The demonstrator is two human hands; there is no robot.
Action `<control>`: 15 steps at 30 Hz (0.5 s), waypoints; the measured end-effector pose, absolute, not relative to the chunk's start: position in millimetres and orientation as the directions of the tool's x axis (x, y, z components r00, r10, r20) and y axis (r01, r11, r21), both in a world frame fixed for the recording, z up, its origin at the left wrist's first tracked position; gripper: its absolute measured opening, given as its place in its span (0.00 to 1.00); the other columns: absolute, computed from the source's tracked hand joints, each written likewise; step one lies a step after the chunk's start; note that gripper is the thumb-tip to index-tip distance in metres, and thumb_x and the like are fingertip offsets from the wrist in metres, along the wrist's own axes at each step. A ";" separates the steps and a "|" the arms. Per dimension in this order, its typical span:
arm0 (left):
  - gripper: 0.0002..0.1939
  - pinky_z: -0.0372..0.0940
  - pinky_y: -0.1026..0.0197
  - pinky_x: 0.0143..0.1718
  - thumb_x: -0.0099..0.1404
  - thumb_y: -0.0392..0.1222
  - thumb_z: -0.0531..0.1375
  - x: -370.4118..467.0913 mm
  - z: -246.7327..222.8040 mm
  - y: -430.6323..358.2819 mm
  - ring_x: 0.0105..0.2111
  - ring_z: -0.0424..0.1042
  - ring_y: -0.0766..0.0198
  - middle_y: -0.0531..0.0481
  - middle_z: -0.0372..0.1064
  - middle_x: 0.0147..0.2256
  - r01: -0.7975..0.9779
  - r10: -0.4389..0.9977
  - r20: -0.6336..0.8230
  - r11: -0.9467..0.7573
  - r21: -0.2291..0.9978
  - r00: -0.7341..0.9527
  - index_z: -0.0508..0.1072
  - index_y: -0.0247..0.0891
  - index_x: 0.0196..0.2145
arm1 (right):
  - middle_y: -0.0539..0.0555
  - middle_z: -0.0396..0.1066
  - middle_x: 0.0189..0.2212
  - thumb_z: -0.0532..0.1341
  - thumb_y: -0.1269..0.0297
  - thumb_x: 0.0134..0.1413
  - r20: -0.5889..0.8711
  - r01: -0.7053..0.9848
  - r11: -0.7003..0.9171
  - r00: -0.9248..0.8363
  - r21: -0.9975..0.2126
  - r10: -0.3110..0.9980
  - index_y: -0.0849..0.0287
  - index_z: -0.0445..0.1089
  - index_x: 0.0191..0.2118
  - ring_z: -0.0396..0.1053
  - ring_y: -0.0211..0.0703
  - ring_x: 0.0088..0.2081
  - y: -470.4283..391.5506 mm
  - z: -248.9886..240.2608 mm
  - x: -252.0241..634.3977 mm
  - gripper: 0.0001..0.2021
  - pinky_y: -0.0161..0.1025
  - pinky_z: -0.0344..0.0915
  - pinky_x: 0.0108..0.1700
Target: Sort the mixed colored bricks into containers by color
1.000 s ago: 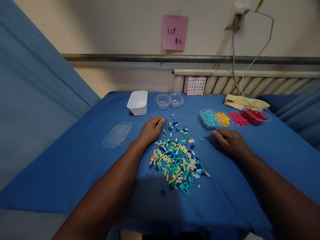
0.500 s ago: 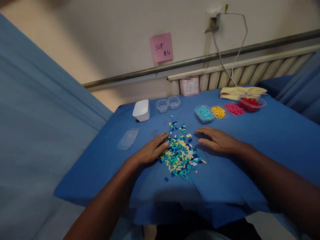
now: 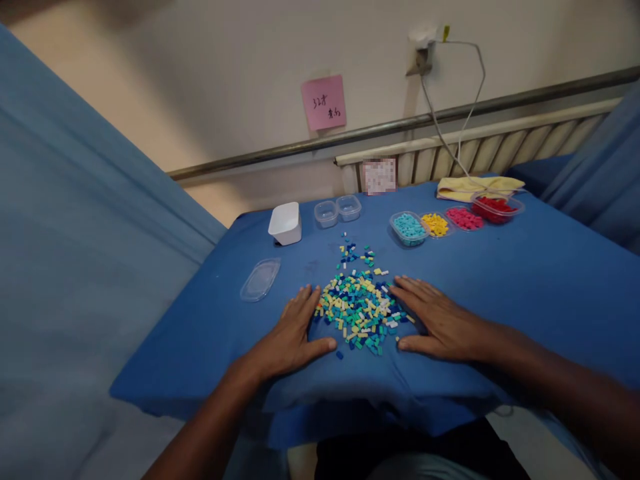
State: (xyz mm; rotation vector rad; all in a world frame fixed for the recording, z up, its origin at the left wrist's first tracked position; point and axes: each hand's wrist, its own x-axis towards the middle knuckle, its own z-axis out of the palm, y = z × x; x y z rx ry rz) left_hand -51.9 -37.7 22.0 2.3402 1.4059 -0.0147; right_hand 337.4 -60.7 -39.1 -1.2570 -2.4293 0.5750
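A loose pile of small plastic bricks (image 3: 357, 303) in blue, teal, green, pale yellow and white lies on the blue cloth. At its left edge, my left hand (image 3: 293, 330) rests with the thumb held apart from the fingers. My right hand (image 3: 437, 317) is at the right edge, fingers and thumb spread, fingertips close to the outer bricks. Neither hand holds anything. A thin trail of bricks (image 3: 353, 253) runs from the pile toward the back. One dark blue brick (image 3: 339, 355) sits apart near my left thumb.
Behind the pile stand a white tub (image 3: 286, 227) and two clear containers (image 3: 337, 212). A clear lid (image 3: 261, 280) lies at left. Back right are containers of light blue (image 3: 409, 227), yellow (image 3: 435, 225), pink (image 3: 465, 219) and red pieces (image 3: 495, 208), beside a yellow cloth (image 3: 477, 187).
Both hands have moved toward me along the sides of the pile. My left hand has shifted off the bricks to their left edge, and its thumb has spread; the right thumb is lower.
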 end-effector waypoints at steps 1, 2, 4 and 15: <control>0.62 0.44 0.29 0.78 0.68 0.76 0.62 -45.9 20.8 -40.0 0.80 0.33 0.36 0.42 0.25 0.80 0.834 0.823 -0.228 -0.429 0.347 0.519 0.32 0.51 0.82 | 0.70 0.40 0.81 0.64 0.30 0.63 0.103 0.693 0.529 -0.557 -0.490 0.824 0.57 0.46 0.83 0.42 0.73 0.80 -63.6 -39.1 332.0 0.55 0.73 0.46 0.77; 0.63 0.43 0.31 0.78 0.67 0.77 0.62 -38.4 19.9 -42.6 0.80 0.31 0.37 0.42 0.22 0.80 0.815 0.801 -0.235 -0.456 0.359 0.551 0.30 0.50 0.82 | 0.70 0.38 0.81 0.64 0.29 0.62 0.094 0.686 0.541 -0.574 -0.487 0.813 0.58 0.44 0.83 0.40 0.73 0.80 -66.3 -38.3 325.6 0.56 0.73 0.45 0.77; 0.65 0.43 0.33 0.79 0.66 0.78 0.61 -21.5 18.2 -47.3 0.80 0.28 0.38 0.43 0.18 0.80 0.771 0.760 -0.219 -0.512 0.378 0.612 0.27 0.50 0.81 | 0.69 0.34 0.82 0.64 0.28 0.62 0.095 0.656 0.572 -0.613 -0.493 0.785 0.57 0.41 0.83 0.37 0.74 0.81 -70.2 -35.9 311.7 0.58 0.74 0.45 0.77; 0.49 0.45 0.34 0.79 0.77 0.69 0.56 8.1 -6.7 -14.5 0.80 0.39 0.41 0.36 0.35 0.80 0.652 0.691 0.008 -0.686 0.322 0.723 0.43 0.43 0.82 | 0.67 0.42 0.81 0.59 0.55 0.76 0.229 0.631 0.657 -0.626 -0.414 0.745 0.55 0.44 0.83 0.40 0.66 0.81 -38.6 -41.9 267.3 0.38 0.68 0.51 0.78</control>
